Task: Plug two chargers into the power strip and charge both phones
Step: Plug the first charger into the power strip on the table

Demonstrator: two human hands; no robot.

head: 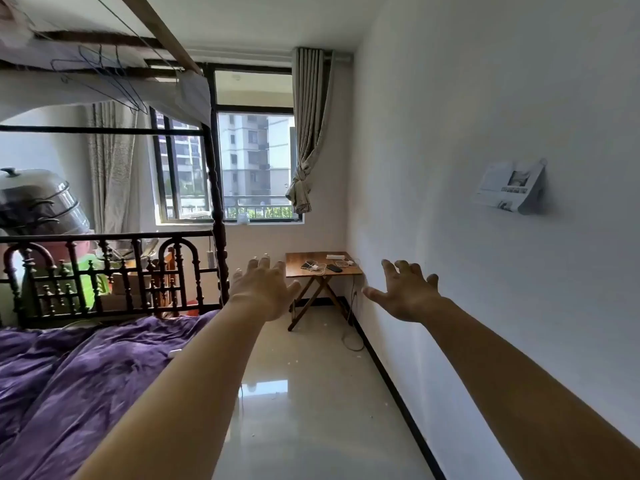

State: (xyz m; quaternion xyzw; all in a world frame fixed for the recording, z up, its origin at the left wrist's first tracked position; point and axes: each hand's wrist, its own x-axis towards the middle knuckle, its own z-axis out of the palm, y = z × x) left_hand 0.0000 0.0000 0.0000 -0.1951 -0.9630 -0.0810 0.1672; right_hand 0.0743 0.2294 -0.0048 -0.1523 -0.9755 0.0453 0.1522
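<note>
A small wooden folding table [349,270] stands in the far corner under the window. On it lie a white power strip [334,257], a dark phone [334,268], a second phone [307,265] and white chargers with tangled cables [317,268]. My left hand [263,289] and my right hand [407,292] are stretched out in front of me at arm's length, fingers spread, holding nothing. Both hands are far short of the table.
A bed with a purple blanket [86,375] and a dark carved wooden footboard [114,271] fills the left. A white wall [485,168] runs along the right. Glossy tiled floor [304,393] leads to the table. A cable [351,337] hangs to the floor by the wall.
</note>
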